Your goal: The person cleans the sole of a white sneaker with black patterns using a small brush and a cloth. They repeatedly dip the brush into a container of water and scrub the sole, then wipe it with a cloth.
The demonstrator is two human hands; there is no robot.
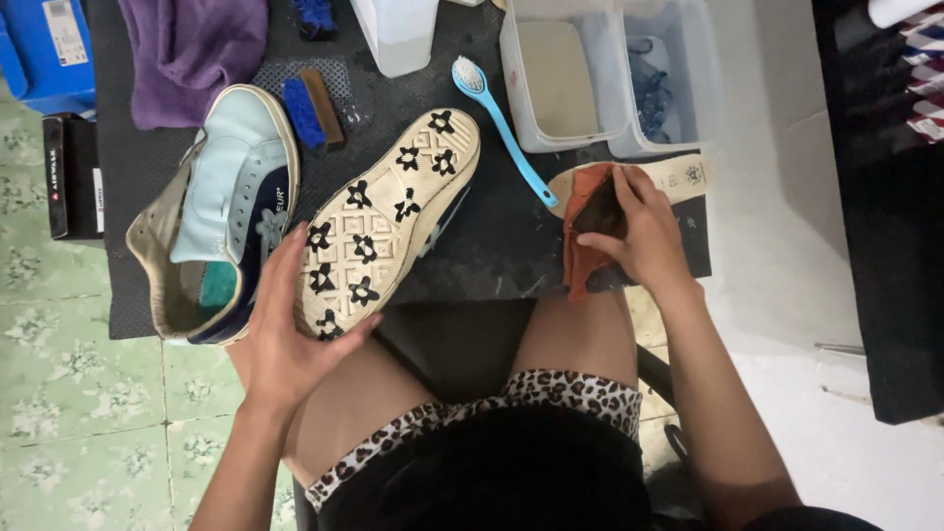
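My left hand grips the heel of a sneaker turned sole-up, its cream sole marked with black stars. Beside it on the left lies the matching sneaker, upright, pale blue and navy with an open mouth. My right hand presses an orange cloth onto a tan insole on the dark mat. A light blue brush with white bristles lies between the sole and the insole.
Two clear plastic tubs stand at the back right, a white container at the back middle. A purple cloth, a small blue-bristled wooden brush and boxes sit at the left. My bare knees are below the mat.
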